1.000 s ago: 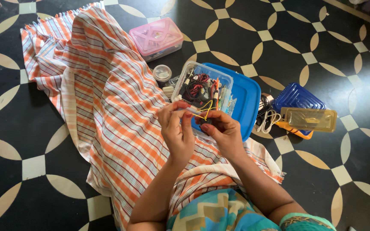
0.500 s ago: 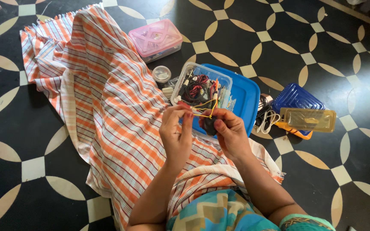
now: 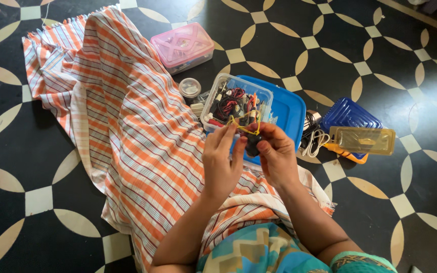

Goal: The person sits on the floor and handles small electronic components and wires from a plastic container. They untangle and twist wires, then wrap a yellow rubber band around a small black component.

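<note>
My left hand [image 3: 222,161] and right hand [image 3: 276,154] meet above my lap, fingers pinched on a yellow band [image 3: 242,127] stretched between them; the right also grips a small black part [image 3: 252,145]. Just beyond sits a clear box [image 3: 213,98] of wires on a blue lid [image 3: 287,108], beside the striped cloth [image 3: 127,126] on the floor [image 3: 16,167].

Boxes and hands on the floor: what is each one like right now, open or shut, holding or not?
Clear box: open, full of wires.
Pink box: lid shut.
Blue lid: flat under the clear box.
Small round jar: lid on.
Striped cloth: spread, rumpled.
Left hand: pinching a yellow band.
Right hand: gripping a small dark object.
</note>
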